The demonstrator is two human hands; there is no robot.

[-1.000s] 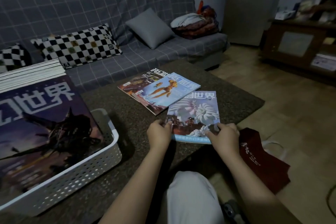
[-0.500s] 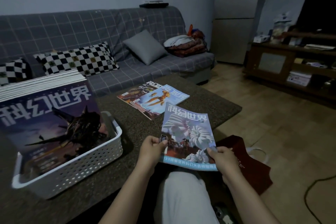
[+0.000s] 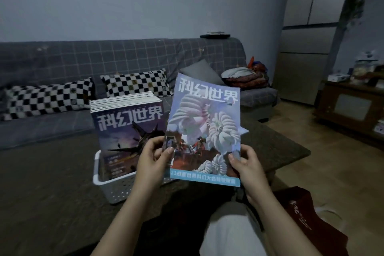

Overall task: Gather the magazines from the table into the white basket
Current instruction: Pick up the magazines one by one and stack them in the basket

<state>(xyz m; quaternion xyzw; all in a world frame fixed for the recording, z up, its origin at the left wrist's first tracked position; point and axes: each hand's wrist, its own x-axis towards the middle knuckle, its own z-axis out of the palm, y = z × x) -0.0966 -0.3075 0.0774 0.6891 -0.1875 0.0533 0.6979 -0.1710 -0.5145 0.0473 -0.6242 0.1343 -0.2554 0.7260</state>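
Both hands grip one thin, glossy, pale-blue magazine with white spiral shells on its cover [image 3: 204,131] by its two lower corners: the left hand [image 3: 152,157] pinches the lower left with its thumb on the cover, the right hand [image 3: 247,165] pinches the lower right. The magazine is held upright in the air above the near edge of the dark speckled surface [image 3: 278,147], just right of the white perforated plastic basket [image 3: 116,186]. Gripped only at the bottom, the limp sheets could flop over at the top, and its upper left corner already curls. The basket holds a row of upright magazines with a dark purple cover in front [image 3: 128,131] and looks nearly full, so the new one may catch on the rim or crumple against that cover if pushed in at a slant. A pale corner of another magazine [image 3: 243,130] peeks out behind the held one, farther along the surface, so more seem left to gather.
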